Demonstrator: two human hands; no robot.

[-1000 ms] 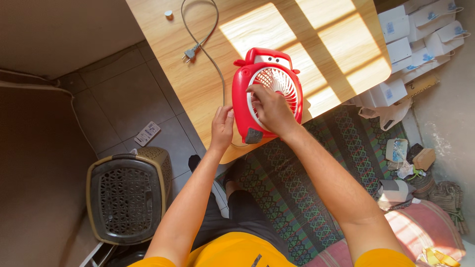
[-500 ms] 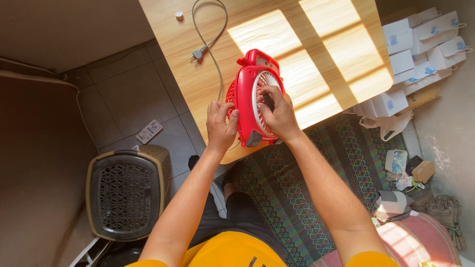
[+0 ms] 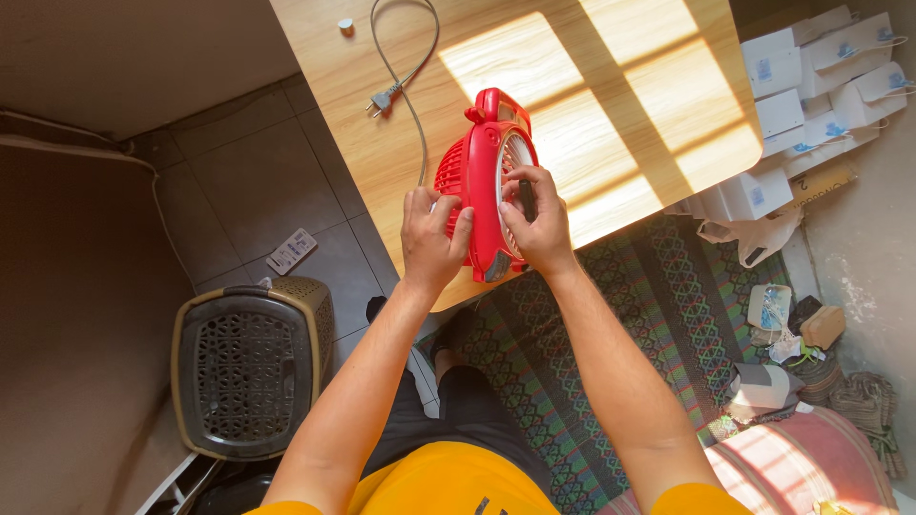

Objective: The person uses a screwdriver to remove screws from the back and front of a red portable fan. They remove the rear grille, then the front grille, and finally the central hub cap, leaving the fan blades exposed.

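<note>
The wooden worktop (image 3: 611, 86) carries a red portable fan (image 3: 485, 191) near its near edge, toward the near-left corner. The fan stands on edge, its long axis running from the near edge toward the far edge, with the white grille facing right. The left hand (image 3: 431, 238) is closed around the rear housing from the left side. The right hand (image 3: 536, 221) grips the front rim, fingertips (image 3: 520, 181) on the grille. Both hands lie equally near the fan, one on each face. A grey power cord (image 3: 405, 67) and plug lie toward the far-left corner, beside a small round cap (image 3: 345, 27).
</note>
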